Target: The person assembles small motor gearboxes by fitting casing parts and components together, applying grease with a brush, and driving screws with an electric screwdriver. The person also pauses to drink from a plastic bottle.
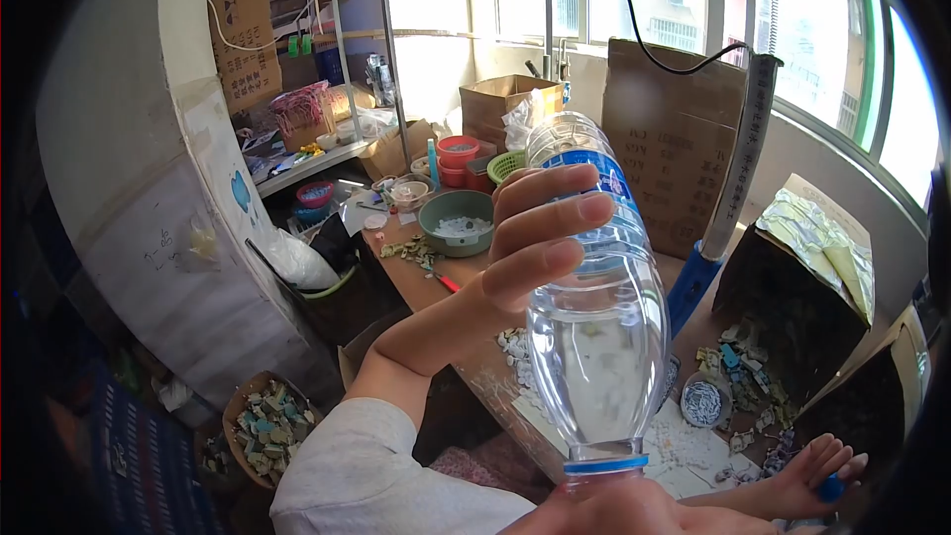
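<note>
My left hand [543, 233] is wrapped round a clear plastic water bottle [599, 367] with a blue label, raised close in front of the camera. The bottle is tipped up, its base away from me and its open neck with a blue ring pointing down at my mouth. Water shows in the part near the neck. At the lower right, my right hand [807, 476] has its fingers curled around a small blue bottle cap [830, 487]. Beside that hand, a small bowl of pale bits [704, 400] stands on the workbench among scattered fragments.
A green basin [456, 223] with white pieces and red tubs [458, 154] stand farther back on the bench. A foil-topped box [807, 248] is at the right, and a blue-handled post [698, 277] rises behind the bottle. A carton of scraps [269, 426] sits at lower left.
</note>
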### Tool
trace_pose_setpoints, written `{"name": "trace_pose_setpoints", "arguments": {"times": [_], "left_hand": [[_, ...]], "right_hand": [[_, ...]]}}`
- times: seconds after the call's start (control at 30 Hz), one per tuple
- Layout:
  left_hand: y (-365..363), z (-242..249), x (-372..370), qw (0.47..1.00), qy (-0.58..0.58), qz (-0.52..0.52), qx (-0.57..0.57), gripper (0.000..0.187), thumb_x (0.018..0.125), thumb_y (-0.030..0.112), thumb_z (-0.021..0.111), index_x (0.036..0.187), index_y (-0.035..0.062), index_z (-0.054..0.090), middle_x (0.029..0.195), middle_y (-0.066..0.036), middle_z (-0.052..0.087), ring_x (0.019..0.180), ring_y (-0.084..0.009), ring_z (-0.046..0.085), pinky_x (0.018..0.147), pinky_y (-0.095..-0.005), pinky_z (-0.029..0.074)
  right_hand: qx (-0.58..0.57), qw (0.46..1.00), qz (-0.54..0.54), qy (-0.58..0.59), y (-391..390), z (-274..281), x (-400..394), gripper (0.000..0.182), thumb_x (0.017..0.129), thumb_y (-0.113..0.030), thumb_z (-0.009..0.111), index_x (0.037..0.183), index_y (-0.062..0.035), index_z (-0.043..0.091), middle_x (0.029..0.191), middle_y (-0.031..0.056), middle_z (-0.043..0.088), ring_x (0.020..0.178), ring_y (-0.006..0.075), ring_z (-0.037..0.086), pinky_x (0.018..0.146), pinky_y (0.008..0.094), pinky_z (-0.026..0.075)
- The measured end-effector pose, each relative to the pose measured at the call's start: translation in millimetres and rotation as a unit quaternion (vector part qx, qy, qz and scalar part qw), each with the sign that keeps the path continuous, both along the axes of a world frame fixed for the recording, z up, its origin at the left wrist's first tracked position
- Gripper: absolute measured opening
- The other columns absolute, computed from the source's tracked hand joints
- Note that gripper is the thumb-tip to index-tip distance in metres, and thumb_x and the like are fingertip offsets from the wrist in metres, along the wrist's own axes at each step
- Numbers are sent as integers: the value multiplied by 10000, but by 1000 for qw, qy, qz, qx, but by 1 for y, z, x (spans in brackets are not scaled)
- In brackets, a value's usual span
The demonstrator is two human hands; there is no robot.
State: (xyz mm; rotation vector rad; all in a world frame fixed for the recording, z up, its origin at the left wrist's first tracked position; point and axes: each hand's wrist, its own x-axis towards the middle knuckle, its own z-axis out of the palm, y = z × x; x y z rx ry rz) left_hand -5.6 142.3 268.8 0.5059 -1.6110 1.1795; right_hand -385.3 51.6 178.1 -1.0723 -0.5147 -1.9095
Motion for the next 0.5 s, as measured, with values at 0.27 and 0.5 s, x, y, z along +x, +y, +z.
{"name": "trace_pose_setpoints", "arguments": {"times": [0.27, 0.5], "left_hand": [[0, -2, -1, 1000, 5, -3, 12, 1027, 621, 230, 925, 1392, 221, 247, 1336, -66, 458, 1231, -308, 509, 1014, -421, 479], [-2, 1, 0, 1000, -1, 1, 12, 1018, 627, 238, 923, 1388, 220, 247, 1336, -67, 453, 1225, -308, 511, 1008, -416, 479]], "right_hand": [[-3, 1000, 4, 11, -1, 0, -1, 240, 963, -220, 489, 771, -97, 418, 464, -11, 307, 445, 82, 205, 537, 277, 209], [30, 999, -15, -13, -1, -8, -5, 413, 994, -428, 385, 873, -60, 530, 511, -7, 351, 438, 91, 285, 494, 269, 266]]}}
